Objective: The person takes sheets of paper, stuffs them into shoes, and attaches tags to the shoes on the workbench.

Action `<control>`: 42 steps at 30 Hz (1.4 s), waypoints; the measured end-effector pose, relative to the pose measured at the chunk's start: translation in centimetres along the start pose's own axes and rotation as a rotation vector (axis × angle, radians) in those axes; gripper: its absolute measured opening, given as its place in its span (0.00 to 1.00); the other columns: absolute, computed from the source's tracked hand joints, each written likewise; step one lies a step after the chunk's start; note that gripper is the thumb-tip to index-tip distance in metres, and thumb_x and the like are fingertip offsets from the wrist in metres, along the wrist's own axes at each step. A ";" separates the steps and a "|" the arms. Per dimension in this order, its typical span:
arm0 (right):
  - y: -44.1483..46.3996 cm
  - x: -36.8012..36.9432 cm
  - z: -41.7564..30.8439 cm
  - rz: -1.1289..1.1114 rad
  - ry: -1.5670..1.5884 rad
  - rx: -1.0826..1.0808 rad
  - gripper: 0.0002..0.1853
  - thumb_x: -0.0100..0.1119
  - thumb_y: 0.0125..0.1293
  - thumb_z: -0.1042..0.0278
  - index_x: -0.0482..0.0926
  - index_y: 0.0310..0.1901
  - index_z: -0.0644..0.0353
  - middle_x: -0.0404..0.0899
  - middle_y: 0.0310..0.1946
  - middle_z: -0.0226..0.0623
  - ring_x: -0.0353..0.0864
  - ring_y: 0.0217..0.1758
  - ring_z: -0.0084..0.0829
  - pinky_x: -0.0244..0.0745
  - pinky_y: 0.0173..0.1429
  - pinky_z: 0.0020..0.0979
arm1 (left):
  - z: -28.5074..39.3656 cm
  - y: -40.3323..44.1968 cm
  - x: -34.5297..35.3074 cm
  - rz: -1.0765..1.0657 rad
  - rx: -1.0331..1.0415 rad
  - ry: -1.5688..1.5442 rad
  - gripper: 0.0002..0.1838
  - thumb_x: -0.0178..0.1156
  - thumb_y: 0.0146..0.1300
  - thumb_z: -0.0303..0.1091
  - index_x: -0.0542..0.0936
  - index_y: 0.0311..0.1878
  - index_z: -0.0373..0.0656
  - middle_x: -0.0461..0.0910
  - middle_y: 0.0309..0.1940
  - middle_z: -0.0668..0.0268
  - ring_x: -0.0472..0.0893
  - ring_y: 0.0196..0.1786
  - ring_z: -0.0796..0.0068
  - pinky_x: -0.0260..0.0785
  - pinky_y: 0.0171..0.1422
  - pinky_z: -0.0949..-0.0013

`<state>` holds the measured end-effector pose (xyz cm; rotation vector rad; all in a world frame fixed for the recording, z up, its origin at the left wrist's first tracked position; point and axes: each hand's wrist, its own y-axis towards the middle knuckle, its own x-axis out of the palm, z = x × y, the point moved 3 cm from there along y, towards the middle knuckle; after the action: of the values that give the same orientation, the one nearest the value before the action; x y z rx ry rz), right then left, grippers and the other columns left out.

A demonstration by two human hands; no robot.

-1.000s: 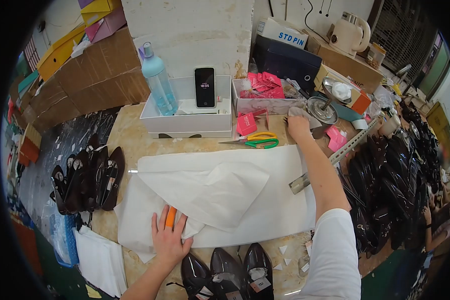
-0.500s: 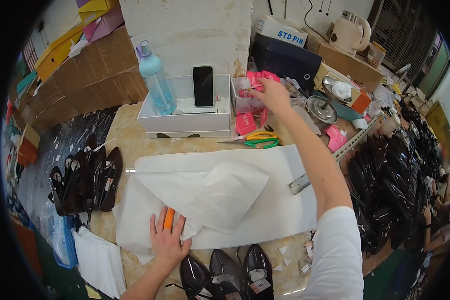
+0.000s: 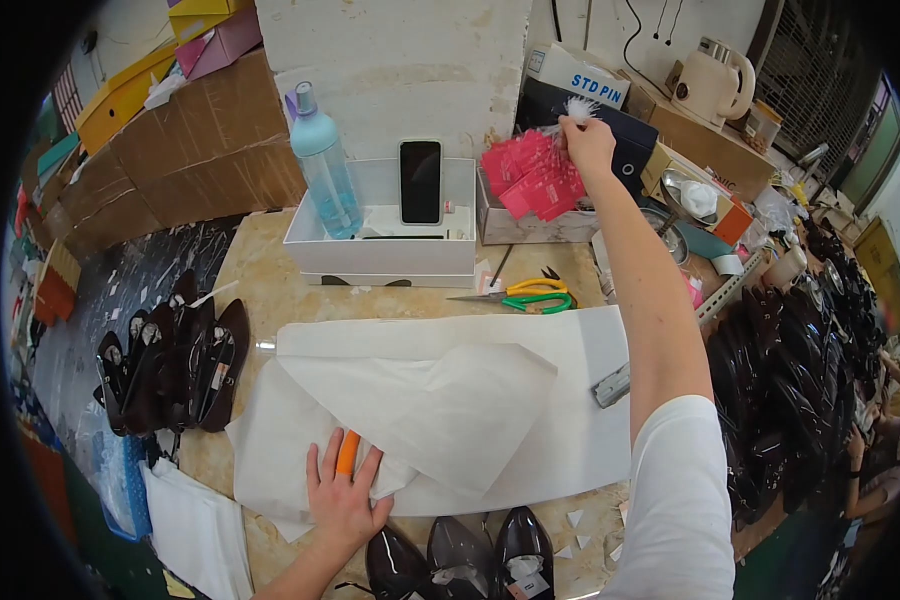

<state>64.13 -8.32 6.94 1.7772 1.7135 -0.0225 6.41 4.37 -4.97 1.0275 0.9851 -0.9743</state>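
Observation:
Above the box (image 3: 530,226) at the back, my right hand (image 3: 590,145) is closed on a bunch of pink hang tags (image 3: 542,185). They dangle below and left of my fingers, with a white tuft, probably their strings, sticking out on top. My left hand (image 3: 345,505) lies flat, fingers spread, on the white tissue paper (image 3: 440,400); one finger wears an orange sleeve (image 3: 347,453). Part of the paper is folded over in a loose, raised flap. Dark glossy pointed shoes (image 3: 460,555) stand along the table's near edge, just right of my left wrist.
Behind the paper lie scissors with yellow and green handles (image 3: 540,293). A white tray (image 3: 380,262) holds a water bottle (image 3: 322,175) and a phone (image 3: 420,182). More dark shoes stand at left (image 3: 175,360) and pile up at right (image 3: 785,390), near another person's arm.
My right hand has risen from the box, lifting the pink tags out in a bunch. The loose tags beside the scissors are gone from there. My left hand stays flat on the paper.

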 end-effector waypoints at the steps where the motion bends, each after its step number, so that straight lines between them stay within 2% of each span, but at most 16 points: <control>1: -0.1 0.2 -0.1 0.022 0.138 0.067 0.16 0.67 0.65 0.60 0.86 0.33 0.68 0.87 0.30 0.47 0.89 0.34 0.38 0.84 0.42 0.37 | 0.0 0.0 0.0 0.000 0.001 0.001 0.34 0.60 0.50 0.47 0.78 0.62 0.43 0.71 0.67 0.46 0.62 0.76 0.44 0.45 0.79 0.33; 3: -0.4 1.0 -0.3 0.066 0.424 0.202 0.14 0.68 0.66 0.64 0.86 0.32 0.70 0.87 0.29 0.42 0.88 0.31 0.30 0.85 0.36 0.32 | -0.1 -0.1 0.0 -0.001 0.003 0.018 0.34 0.61 0.49 0.48 0.78 0.62 0.45 0.70 0.67 0.47 0.61 0.76 0.45 0.45 0.79 0.34; 6: -1.2 2.9 0.4 0.115 0.633 0.302 0.10 0.68 0.66 0.70 0.84 0.34 0.72 0.87 0.29 0.40 0.87 0.31 0.27 0.84 0.31 0.26 | -0.2 -0.1 0.1 -0.004 0.000 0.038 0.34 0.64 0.49 0.49 0.79 0.61 0.47 0.70 0.69 0.50 0.61 0.77 0.47 0.45 0.78 0.34; 12: 0.0 3.3 0.3 0.078 0.838 0.230 0.09 0.68 0.66 0.71 0.83 0.38 0.71 0.86 0.32 0.40 0.87 0.31 0.28 0.85 0.33 0.27 | -0.2 -0.1 0.3 -0.013 -0.007 0.036 0.35 0.63 0.48 0.49 0.79 0.62 0.47 0.70 0.68 0.49 0.61 0.77 0.47 0.44 0.79 0.34; 15: -0.1 3.4 0.5 -0.034 0.856 0.186 0.11 0.67 0.69 0.68 0.82 0.40 0.70 0.85 0.34 0.40 0.88 0.35 0.31 0.87 0.41 0.29 | -0.3 -0.1 0.4 -0.012 -0.003 0.033 0.35 0.61 0.49 0.49 0.79 0.62 0.46 0.71 0.67 0.48 0.61 0.77 0.45 0.44 0.79 0.34; 18: -1.2 3.8 1.6 -0.362 0.599 0.245 0.12 0.68 0.68 0.66 0.82 0.41 0.70 0.86 0.36 0.42 0.88 0.38 0.31 0.87 0.45 0.30 | -0.2 0.0 0.2 -0.012 -0.004 0.021 0.33 0.57 0.53 0.48 0.78 0.61 0.42 0.72 0.65 0.48 0.62 0.75 0.42 0.45 0.79 0.33; 21: -2.6 3.3 2.6 -0.646 0.197 0.228 0.14 0.69 0.65 0.68 0.82 0.42 0.72 0.87 0.35 0.42 0.88 0.37 0.32 0.87 0.39 0.32 | 0.0 0.0 0.1 -0.024 -0.012 0.023 0.33 0.59 0.51 0.48 0.79 0.61 0.44 0.72 0.66 0.49 0.62 0.76 0.44 0.45 0.79 0.33; 25: -4.7 1.1 2.7 -0.594 0.350 0.179 0.16 0.69 0.64 0.66 0.82 0.48 0.70 0.88 0.35 0.42 0.89 0.41 0.33 0.85 0.46 0.34 | -0.2 -0.1 0.2 -0.007 -0.010 0.035 0.34 0.63 0.49 0.48 0.79 0.62 0.48 0.70 0.69 0.51 0.60 0.77 0.47 0.44 0.80 0.34; 28: -5.9 -2.8 2.5 -0.284 -0.174 -0.192 0.19 0.67 0.63 0.66 0.82 0.53 0.65 0.88 0.40 0.44 0.89 0.42 0.36 0.83 0.48 0.35 | -0.2 -0.1 0.0 -0.006 -0.010 0.018 0.34 0.63 0.49 0.48 0.79 0.63 0.47 0.70 0.69 0.50 0.61 0.77 0.47 0.44 0.80 0.34; 30: -10.0 -5.1 0.8 -0.421 -0.328 -0.272 0.22 0.68 0.61 0.65 0.81 0.57 0.59 0.87 0.44 0.45 0.88 0.44 0.40 0.81 0.50 0.35 | -0.1 0.0 0.1 -0.005 -0.016 0.012 0.34 0.63 0.49 0.48 0.78 0.63 0.47 0.70 0.68 0.49 0.61 0.77 0.46 0.44 0.80 0.34; 32: -15.2 -2.8 4.1 -0.837 -0.251 -0.382 0.21 0.69 0.61 0.61 0.82 0.57 0.52 0.87 0.40 0.39 0.87 0.45 0.34 0.81 0.51 0.34 | -0.1 0.0 0.1 -0.009 -0.009 0.026 0.34 0.62 0.50 0.47 0.78 0.63 0.46 0.70 0.69 0.49 0.61 0.77 0.46 0.44 0.80 0.34; 34: -20.2 -2.1 2.9 -0.889 -0.515 -0.444 0.21 0.71 0.59 0.55 0.84 0.53 0.54 0.86 0.41 0.41 0.86 0.48 0.40 0.80 0.54 0.40 | 0.0 -0.1 0.2 0.000 0.001 0.025 0.34 0.62 0.50 0.47 0.78 0.62 0.45 0.69 0.69 0.48 0.61 0.77 0.45 0.44 0.80 0.34; 37: -20.7 -0.6 4.2 -0.789 -0.588 -0.484 0.21 0.69 0.61 0.52 0.85 0.52 0.54 0.86 0.44 0.44 0.85 0.50 0.45 0.79 0.56 0.44 | 0.0 0.0 0.2 0.020 0.005 0.021 0.33 0.61 0.50 0.46 0.78 0.62 0.44 0.69 0.69 0.48 0.61 0.77 0.45 0.44 0.80 0.34; 39: -19.7 0.1 5.0 -0.763 -0.613 -0.366 0.20 0.69 0.62 0.54 0.85 0.51 0.55 0.86 0.47 0.45 0.84 0.51 0.45 0.79 0.57 0.42 | 0.1 -0.2 0.3 0.020 0.009 0.020 0.33 0.61 0.50 0.46 0.78 0.62 0.43 0.69 0.69 0.48 0.61 0.77 0.45 0.44 0.80 0.34; 40: -19.3 0.3 5.1 -0.746 -0.620 -0.308 0.19 0.68 0.63 0.55 0.85 0.51 0.56 0.85 0.48 0.46 0.84 0.52 0.44 0.79 0.57 0.41 | 0.1 -0.2 0.4 0.021 0.014 0.025 0.33 0.61 0.50 0.46 0.78 0.61 0.43 0.69 0.69 0.48 0.60 0.77 0.45 0.44 0.80 0.34; 42: -19.5 -0.6 4.3 -0.745 -0.347 -0.261 0.20 0.68 0.64 0.53 0.85 0.52 0.57 0.85 0.48 0.46 0.84 0.53 0.43 0.78 0.59 0.40 | -0.2 -0.2 0.1 0.004 0.019 0.032 0.33 0.62 0.51 0.46 0.78 0.62 0.44 0.69 0.70 0.49 0.60 0.77 0.45 0.44 0.80 0.35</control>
<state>48.35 -12.33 -4.72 0.8195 1.9073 -0.3842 6.20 4.52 -5.17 1.0634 1.0015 -0.9681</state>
